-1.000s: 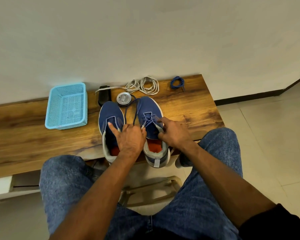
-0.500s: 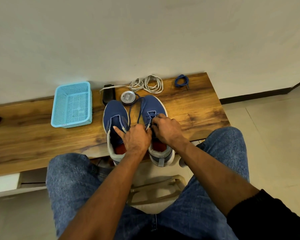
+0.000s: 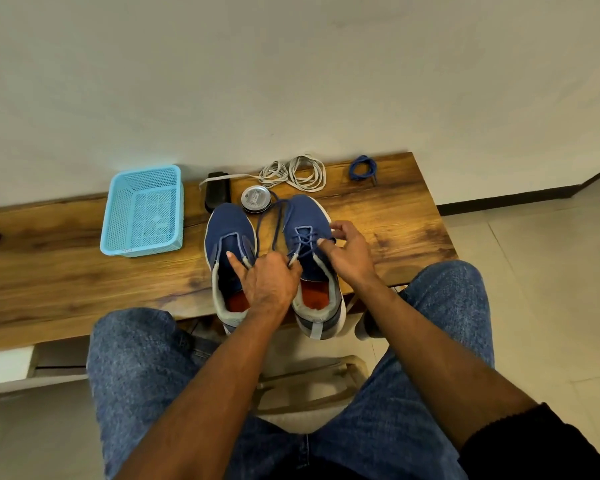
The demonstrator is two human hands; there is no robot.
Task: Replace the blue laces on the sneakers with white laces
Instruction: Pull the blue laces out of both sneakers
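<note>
Lace-pulling on the right-hand blue knit sneaker, that is the step in hand: its thin blue lace sits crossed through the upper eyelets, loose ends trailing up past the toe toward the round silver tin. The right hand has thumb and forefinger pinched on a loop of that lace at the shoe's outer edge, the other fingers curled loosely above. The left hand sits between the two shoes, its fingers closed on the lace strands at the inner edge of the same shoe, forefinger stretched out onto the tongue of the left-hand blue knit sneaker, which shows no lace at all. So, by my reading, one shoe stripped, one partly unthreaded. Beyond the fingertips, at the far edge of the long wooden bench, lie the coiled white laces, and to their right a bundled blue lace. Left of the hands stands a light blue plastic mesh basket, with a small black box nearer. Next move likely calls for drawing each crossing out eyelet by eyelet, holding the shoe steady.
</note>
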